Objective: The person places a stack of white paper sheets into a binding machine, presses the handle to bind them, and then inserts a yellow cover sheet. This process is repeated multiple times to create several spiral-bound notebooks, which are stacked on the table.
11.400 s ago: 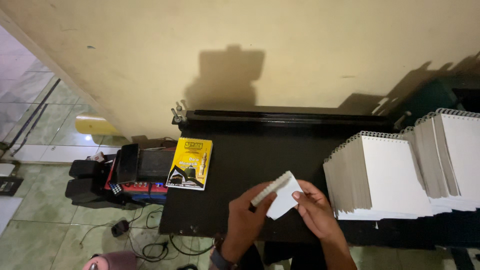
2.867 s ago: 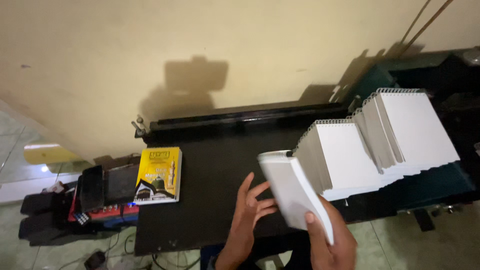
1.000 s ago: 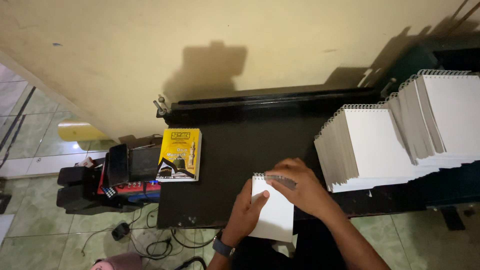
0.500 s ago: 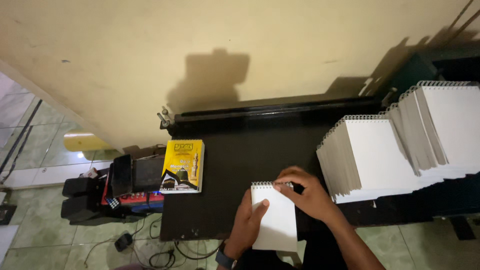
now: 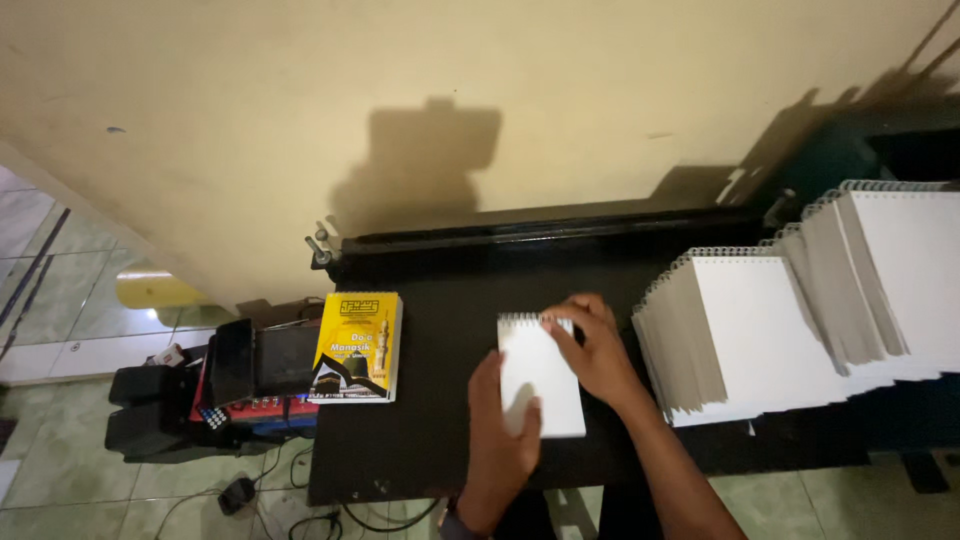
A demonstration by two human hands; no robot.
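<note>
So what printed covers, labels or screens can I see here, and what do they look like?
Yellow booklet: at the black table's left edge; upright rectangle, yellow cover with black printing and a dark picture.
White notepad: between the left hand and right hand; blank, spiral-bound on top.
Notepad stacks: right side; white, blank.
No screens or signs.

A small bindery or print workshop: leaning rows of white spiral-bound notepads (image 5: pixel 800 320) fill a black worktable (image 5: pixel 440 330) against a bare cream wall (image 5: pixel 400 90), with a yellow booklet (image 5: pixel 358 345) and cables on the tiled floor (image 5: pixel 60 480)
</note>
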